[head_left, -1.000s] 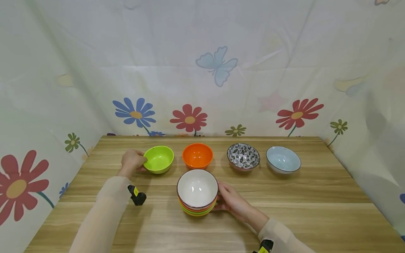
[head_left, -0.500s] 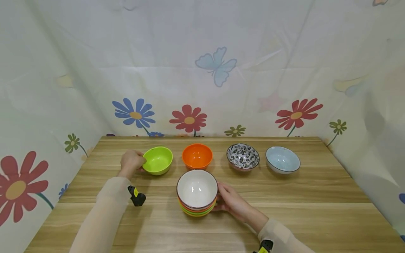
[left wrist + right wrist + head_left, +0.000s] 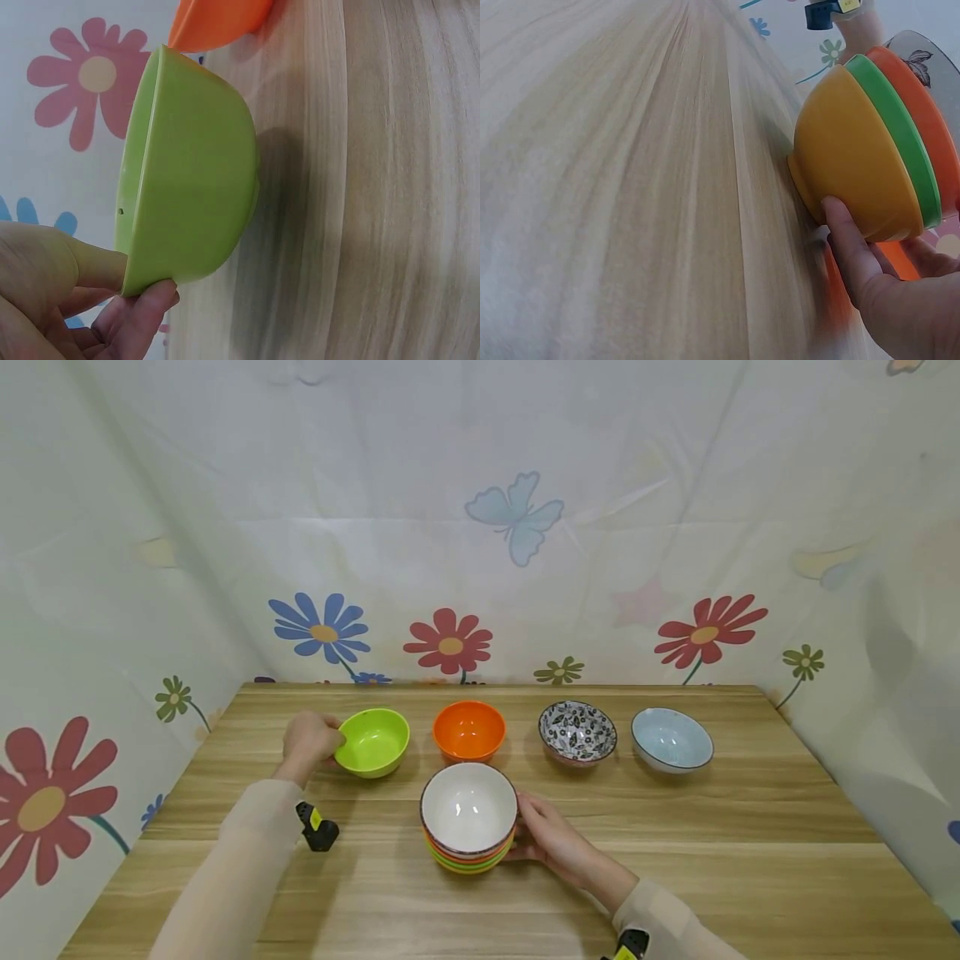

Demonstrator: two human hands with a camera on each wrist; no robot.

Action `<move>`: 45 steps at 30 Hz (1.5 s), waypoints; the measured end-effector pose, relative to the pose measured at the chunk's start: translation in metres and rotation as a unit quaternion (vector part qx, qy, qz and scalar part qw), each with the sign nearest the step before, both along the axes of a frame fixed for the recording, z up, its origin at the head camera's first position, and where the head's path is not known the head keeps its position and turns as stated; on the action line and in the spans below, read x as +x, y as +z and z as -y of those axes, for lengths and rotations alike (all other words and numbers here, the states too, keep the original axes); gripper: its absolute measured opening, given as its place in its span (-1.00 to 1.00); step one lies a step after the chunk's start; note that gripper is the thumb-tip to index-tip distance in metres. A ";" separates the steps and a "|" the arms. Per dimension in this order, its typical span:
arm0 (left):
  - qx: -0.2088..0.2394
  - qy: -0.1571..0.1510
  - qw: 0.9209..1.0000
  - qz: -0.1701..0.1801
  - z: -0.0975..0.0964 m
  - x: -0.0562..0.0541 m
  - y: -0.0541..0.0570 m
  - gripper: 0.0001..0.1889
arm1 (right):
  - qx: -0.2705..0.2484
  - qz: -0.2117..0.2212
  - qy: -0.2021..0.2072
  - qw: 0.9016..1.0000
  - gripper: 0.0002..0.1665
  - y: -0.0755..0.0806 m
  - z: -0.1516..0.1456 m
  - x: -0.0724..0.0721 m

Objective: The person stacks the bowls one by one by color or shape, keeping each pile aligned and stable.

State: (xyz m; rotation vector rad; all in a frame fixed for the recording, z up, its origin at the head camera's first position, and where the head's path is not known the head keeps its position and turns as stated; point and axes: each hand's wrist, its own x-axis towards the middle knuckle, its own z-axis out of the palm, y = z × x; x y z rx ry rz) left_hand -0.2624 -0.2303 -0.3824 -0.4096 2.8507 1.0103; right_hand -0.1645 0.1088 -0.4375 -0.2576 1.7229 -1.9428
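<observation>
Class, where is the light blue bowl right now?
In the head view, the light blue bowl is the rightmost bowl on the table, with the black-and-white floral bowl just to its left.

A makeshift booth, by the look of it: a wood-grain table (image 3: 675, 893) walled along its far edge and both side edges by pale cloth (image 3: 420, 443), creased and printed with flowers (image 3: 450, 646) and a butterfly (image 3: 519, 517). The building around cannot be told.

My left hand (image 3: 311, 742) shifts the green bowl (image 3: 372, 744) slightly left and nearer; gap to the far orange bowl (image 3: 469, 731) widens.
</observation>
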 end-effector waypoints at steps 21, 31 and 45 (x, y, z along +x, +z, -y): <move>-0.032 -0.066 0.997 -0.013 -0.016 0.014 0.026 -0.61 | -0.003 -0.002 0.001 1.000 -0.14 -0.001 -0.001 0.000; -0.047 -0.111 0.992 -0.042 -0.024 0.023 0.045 -0.64 | -0.007 -0.003 0.003 1.000 -0.15 -0.002 -0.001 0.000; -0.086 -0.131 0.987 -0.048 -0.034 0.033 0.062 -0.66 | -0.009 -0.004 0.005 1.000 -0.19 -0.002 0.000 0.000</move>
